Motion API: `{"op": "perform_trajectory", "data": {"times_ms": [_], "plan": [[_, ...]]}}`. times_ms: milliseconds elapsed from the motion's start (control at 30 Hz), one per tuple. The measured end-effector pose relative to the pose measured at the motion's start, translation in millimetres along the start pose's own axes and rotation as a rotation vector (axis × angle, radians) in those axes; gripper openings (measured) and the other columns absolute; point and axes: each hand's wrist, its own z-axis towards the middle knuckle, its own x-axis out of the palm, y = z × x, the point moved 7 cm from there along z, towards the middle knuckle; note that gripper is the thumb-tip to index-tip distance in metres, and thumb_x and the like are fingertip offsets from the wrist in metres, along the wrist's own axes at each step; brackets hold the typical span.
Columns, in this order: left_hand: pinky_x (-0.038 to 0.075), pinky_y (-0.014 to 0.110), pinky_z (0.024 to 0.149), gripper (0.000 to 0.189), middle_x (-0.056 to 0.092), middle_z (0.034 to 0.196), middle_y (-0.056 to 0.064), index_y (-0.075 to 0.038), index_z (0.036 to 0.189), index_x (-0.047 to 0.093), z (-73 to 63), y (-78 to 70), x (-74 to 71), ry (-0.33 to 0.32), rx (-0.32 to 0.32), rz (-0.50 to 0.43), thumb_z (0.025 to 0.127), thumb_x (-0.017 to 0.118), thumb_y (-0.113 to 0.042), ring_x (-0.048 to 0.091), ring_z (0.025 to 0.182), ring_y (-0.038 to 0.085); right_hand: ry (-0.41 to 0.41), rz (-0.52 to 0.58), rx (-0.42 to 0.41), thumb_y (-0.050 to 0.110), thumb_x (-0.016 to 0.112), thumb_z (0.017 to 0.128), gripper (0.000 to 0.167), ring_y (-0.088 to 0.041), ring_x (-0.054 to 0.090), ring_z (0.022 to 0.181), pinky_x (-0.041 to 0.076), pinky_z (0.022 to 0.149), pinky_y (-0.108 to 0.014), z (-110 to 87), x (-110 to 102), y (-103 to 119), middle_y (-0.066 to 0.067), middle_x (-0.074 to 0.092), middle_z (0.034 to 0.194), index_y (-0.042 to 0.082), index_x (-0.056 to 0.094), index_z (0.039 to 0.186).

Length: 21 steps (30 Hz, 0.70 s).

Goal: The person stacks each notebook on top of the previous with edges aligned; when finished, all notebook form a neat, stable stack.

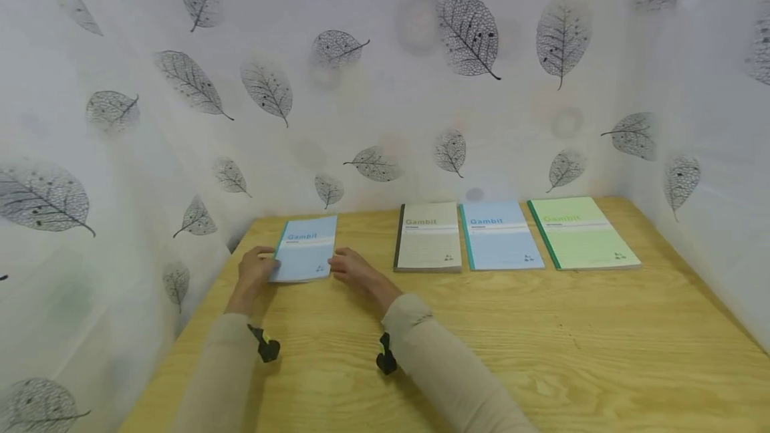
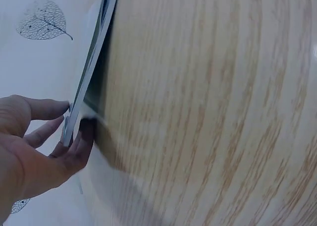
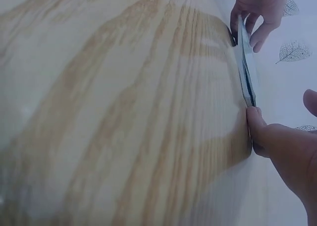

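Left hand (image 1: 255,267) and right hand (image 1: 356,270), fingers barely parted, pinch 1 blue notebook (image 1: 305,254); right of them lie 3 more notebooks (image 1: 502,247).

Leaf-print backdrop (image 1: 391,99) behind wooden table (image 1: 511,333)

Near the far left corner of the table (image 1: 511,339), your blue notebook (image 1: 305,252) shows a smooth paper cover with slight sheen; the tabletop looks like smooth, softly glossy wood, your sleeves (image 1: 224,366) matt cloth.
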Motion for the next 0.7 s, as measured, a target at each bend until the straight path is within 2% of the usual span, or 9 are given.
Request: {"op": "perform_trajectory", "data": {"times_ms": [33,100,200,267,367,467,567,700], "plan": [[0.043,0.057,0.113,0.056,0.044,0.148,0.036,0.004,0.152,0.044,0.1,1.1,0.1,0.011,-0.007,-0.018,0.098,0.058,-0.005,0.047,0.135,0.049,-0.007,0.061,0.009,0.002,0.048,0.107,0.062,-0.043,0.035,0.149,0.032,0.124,-0.046,0.1,1,-1,-0.033,0.029,0.161,-0.012,0.018,0.159],[0.040,0.057,0.116,0.062,0.040,0.152,0.036,0.003,0.155,0.038,0.2,3.4,0.8,0.045,-0.016,-0.054,0.097,0.060,-0.004,0.044,0.139,0.049,-0.033,0.067,0.020,0.001,0.048,0.107,0.062,-0.043,0.036,0.149,0.032,0.124,-0.046,-0.8,0,-2,-0.034,0.029,0.161,-0.013,0.018,0.159],[0.037,0.056,0.119,0.069,0.035,0.157,0.036,0.001,0.159,0.031,-1.5,5.2,2.6,0.104,-0.011,-0.098,0.097,0.062,-0.001,0.040,0.142,0.049,-0.083,-0.035,0.033,0.005,0.050,0.107,0.060,-0.041,0.036,0.150,0.036,0.122,-0.046,-2.9,-2,-4,-0.031,0.030,0.162,-0.012,0.023,0.158],[0.038,0.054,0.119,0.070,0.035,0.158,0.035,-0.001,0.160,0.032,-2.8,5.8,2.2,0.123,-0.006,-0.115,0.097,0.064,0.000,0.042,0.141,0.048,-0.105,-0.055,0.039,0.008,0.050,0.107,0.059,-0.041,0.036,0.150,0.037,0.121,-0.046,-3.6,-4,-4,-0.031,0.030,0.162,-0.011,0.026,0.157],[0.047,0.047,0.112,0.068,0.038,0.157,0.034,-0.002,0.159,0.037,-6.9,4.2,-0.3,0.131,0.010,-0.166,0.098,0.066,0.001,0.048,0.137,0.045,-0.121,-0.033,0.039,0.008,0.050,0.107,0.058,-0.041,0.037,0.149,0.038,0.120,-0.046,-4.1,-4,-4,-0.030,0.032,0.162,-0.011,0.028,0.157],[0.055,0.031,0.099,0.063,0.040,0.156,0.032,-0.002,0.156,0.043,-11.4,1.3,-4.6,0.123,0.019,-0.210,0.098,0.068,-0.001,0.053,0.133,0.040,-0.118,0.014,0.025,0.004,0.050,0.106,0.057,-0.043,0.036,0.149,0.038,0.121,-0.047,-4.2,-3,-3,-0.031,0.030,0.162,-0.013,0.027,0.156],[0.055,0.018,0.088,0.062,0.041,0.157,0.028,-0.003,0.155,0.045,-13.9,-1.1,-8.5,0.121,0.019,-0.242,0.098,0.070,-0.005,0.054,0.131,0.033,-0.132,0.008,0.006,0.001,0.051,0.105,0.057,-0.043,0.037,0.148,0.038,0.120,-0.046,-4.3,-3,-2,-0.031,0.031,0.162,-0.013,0.029,0.155],[0.053,0.014,0.085,0.064,0.039,0.160,0.024,-0.006,0.156,0.045,-15.5,-3.6,-11.8,0.126,0.021,-0.281,0.098,0.072,-0.009,0.056,0.123,0.025,-0.166,0.018,-0.022,-0.002,0.054,0.102,0.056,-0.043,0.045,0.143,0.044,0.116,-0.044,-2.4,-4,-1,-0.032,0.040,0.156,-0.011,0.034,0.154]]}}
